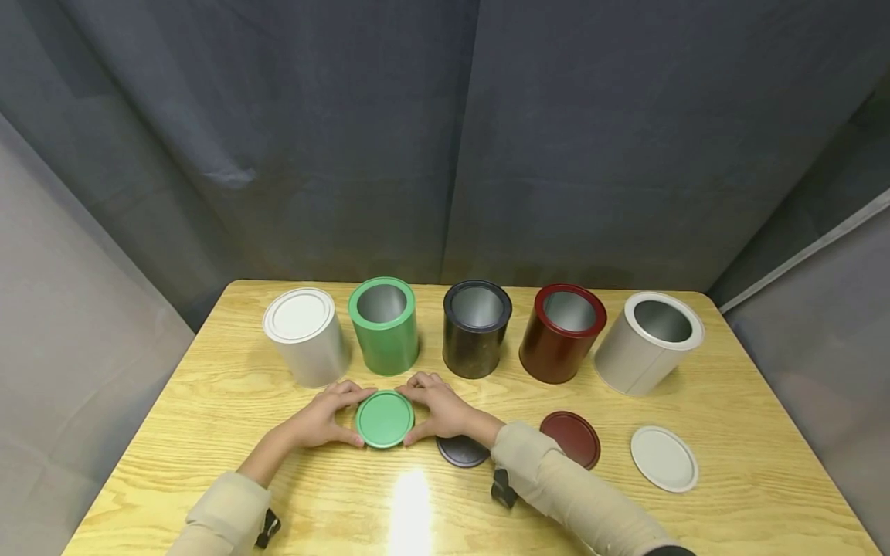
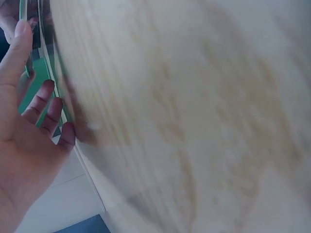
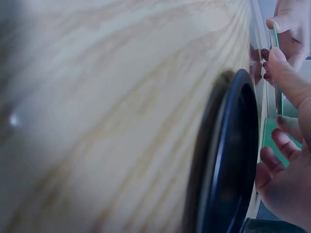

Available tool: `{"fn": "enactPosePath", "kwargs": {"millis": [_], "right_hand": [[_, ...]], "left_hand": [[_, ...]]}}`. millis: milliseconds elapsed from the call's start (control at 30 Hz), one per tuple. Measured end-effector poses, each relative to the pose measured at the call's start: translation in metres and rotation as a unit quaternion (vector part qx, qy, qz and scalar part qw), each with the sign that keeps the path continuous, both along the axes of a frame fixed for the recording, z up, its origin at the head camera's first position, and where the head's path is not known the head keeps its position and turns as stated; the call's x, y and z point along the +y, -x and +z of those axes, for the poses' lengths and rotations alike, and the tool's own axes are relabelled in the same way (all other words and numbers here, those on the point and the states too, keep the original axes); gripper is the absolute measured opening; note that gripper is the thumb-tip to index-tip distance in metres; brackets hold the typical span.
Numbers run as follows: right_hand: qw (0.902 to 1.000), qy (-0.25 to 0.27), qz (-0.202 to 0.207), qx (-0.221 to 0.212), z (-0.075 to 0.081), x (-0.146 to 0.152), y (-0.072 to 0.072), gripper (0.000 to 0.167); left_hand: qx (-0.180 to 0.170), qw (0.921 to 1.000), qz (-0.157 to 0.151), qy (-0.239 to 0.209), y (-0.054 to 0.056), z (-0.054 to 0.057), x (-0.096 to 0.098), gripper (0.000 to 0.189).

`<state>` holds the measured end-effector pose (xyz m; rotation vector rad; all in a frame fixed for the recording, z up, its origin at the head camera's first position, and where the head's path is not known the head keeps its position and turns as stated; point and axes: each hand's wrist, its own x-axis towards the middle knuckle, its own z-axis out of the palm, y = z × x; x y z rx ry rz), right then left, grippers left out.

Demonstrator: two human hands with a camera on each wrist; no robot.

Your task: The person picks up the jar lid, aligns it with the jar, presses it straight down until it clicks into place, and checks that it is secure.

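A round green lid (image 1: pixel 385 419) is held level between both hands, just in front of the open green can (image 1: pixel 389 344). My left hand (image 1: pixel 325 418) pinches its left edge between thumb and index finger. On the opposite edge, my right hand (image 1: pixel 441 409) does likewise. The right wrist view shows the lid (image 3: pixel 278 73) edge-on and raised off the table, the lower fingers loosely bent beneath it. Below the right wrist lies a black lid (image 1: pixel 462 452), partly hidden by the forearm.
A white can (image 1: pixel 311 357) with its lid on stands at the left. Open black (image 1: pixel 473 347), dark red (image 1: pixel 555 349) and white (image 1: pixel 629 359) cans continue the row. A dark red lid (image 1: pixel 573 440) and a white lid (image 1: pixel 664 459) lie at the right on the wooden table (image 1: pixel 751 479).
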<state>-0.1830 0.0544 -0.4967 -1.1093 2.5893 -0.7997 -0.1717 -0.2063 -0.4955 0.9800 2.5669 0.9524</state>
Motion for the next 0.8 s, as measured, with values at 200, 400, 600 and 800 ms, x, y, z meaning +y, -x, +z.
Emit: {"fn": "enactPosePath", "kwargs": {"millis": [200, 400, 600, 800], "right_hand": [[0.9995, 0.013, 0.02, 0.02, 0.002, 0.002, 0.001, 0.077], [0.9994, 0.02, 0.023, 0.014, 0.009, 0.005, 0.003, 0.076], [0.9987, 0.044, 0.026, 0.002, 0.016, 0.009, 0.003, 0.075], [0.9971, 0.071, 0.027, 0.011, 0.022, 0.011, 0.004, 0.076]], "left_hand": [[-0.006, 0.9998, -0.012, -0.015, 0.0, 0.004, 0.0, 0.079], [-0.002, 0.9992, -0.017, -0.035, 0.0, 0.009, 0.002, 0.077], [0.003, 0.9986, -0.013, -0.052, 0.0, 0.019, 0.005, 0.077], [0.009, 0.9979, -0.012, -0.063, 0.0, 0.026, 0.006, 0.076]]}}
